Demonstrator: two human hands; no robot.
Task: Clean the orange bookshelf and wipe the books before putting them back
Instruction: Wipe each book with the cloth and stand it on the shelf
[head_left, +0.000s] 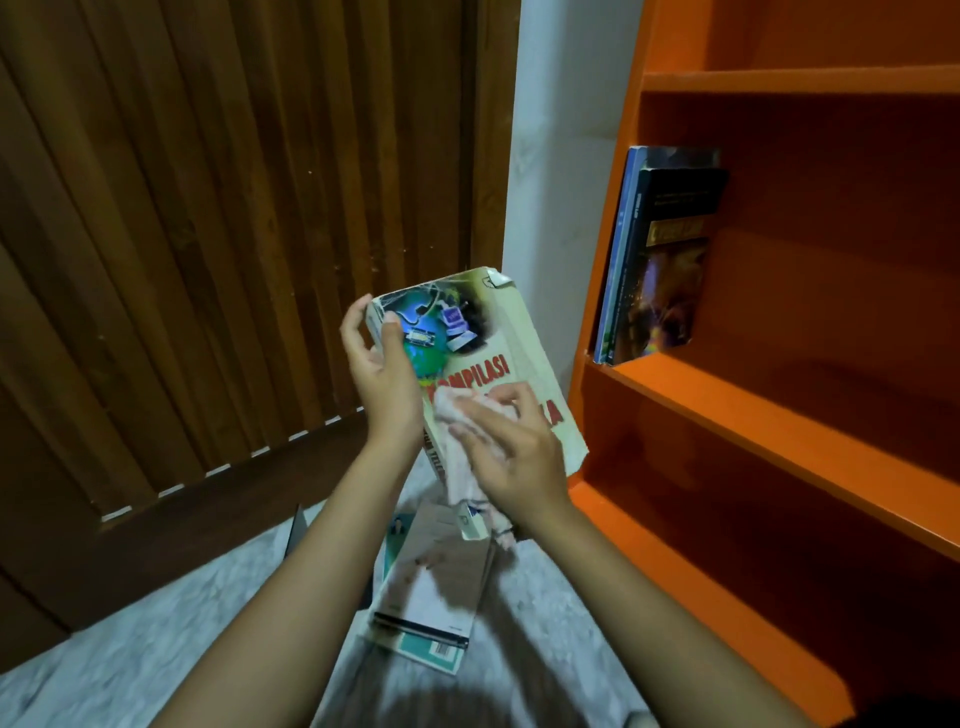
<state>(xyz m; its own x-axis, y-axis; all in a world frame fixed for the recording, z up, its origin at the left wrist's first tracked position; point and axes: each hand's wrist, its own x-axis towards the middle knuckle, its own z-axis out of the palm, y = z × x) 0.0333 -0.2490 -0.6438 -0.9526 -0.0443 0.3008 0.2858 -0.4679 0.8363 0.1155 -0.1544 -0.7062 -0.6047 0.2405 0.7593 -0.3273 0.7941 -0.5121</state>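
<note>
My left hand grips the spine edge of a thick cream book with a globe picture and red letters, held up at the centre of the view. My right hand holds a pale pink cloth bunched against the book's cover, and the cloth's tail hangs below my palm. The orange bookshelf stands at the right. Two books lean at the left end of its middle shelf. Several more books lie stacked on the floor under my hands.
A dark wooden slatted door fills the left and back. A strip of white wall separates it from the shelf. The floor is pale grey marble-patterned. The lower orange shelves hold nothing that I can see.
</note>
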